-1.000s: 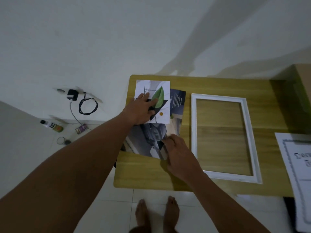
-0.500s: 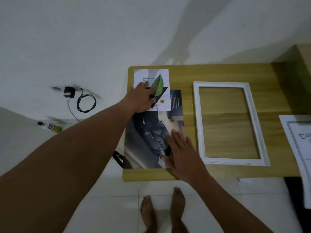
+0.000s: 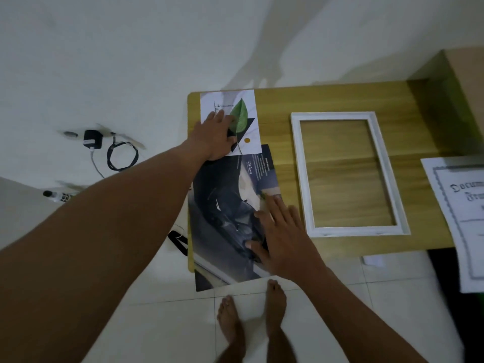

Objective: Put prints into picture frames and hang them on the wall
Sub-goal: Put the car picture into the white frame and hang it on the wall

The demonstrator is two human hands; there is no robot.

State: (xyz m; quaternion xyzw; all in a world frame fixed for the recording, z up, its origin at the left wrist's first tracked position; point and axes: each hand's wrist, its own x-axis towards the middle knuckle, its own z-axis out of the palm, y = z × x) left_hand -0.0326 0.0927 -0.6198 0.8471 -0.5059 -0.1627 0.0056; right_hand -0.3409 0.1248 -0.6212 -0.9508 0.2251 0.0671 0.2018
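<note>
Dim, greenish-grey light comes from behind and above the person, throwing long soft shadows up the wall (image 3: pixel 275 56) beyond the bench (image 3: pixel 340 98). The far right corner sinks into dark. The wide lens bows the bench edges and swells the left forearm (image 3: pixel 99 252). The printed sheet (image 3: pixel 461 218) at right is smeared.

A small white paper print with a green leaf and a black triangle (image 3: pixel 247 119) lies flat at centre-left of the frame, and its lower edge overlaps a larger dark glossy print of a car (image 3: pixel 225 205). The car print lies slightly askew below it, its bottom corner past the edge of the wooden table (image 3: pixel 340 98). An empty white rectangular picture frame (image 3: pixel 358 231) lies flat just right of both. At the right edge lies a white certificate sheet with an ornate border (image 3: pixel 455 231).
</note>
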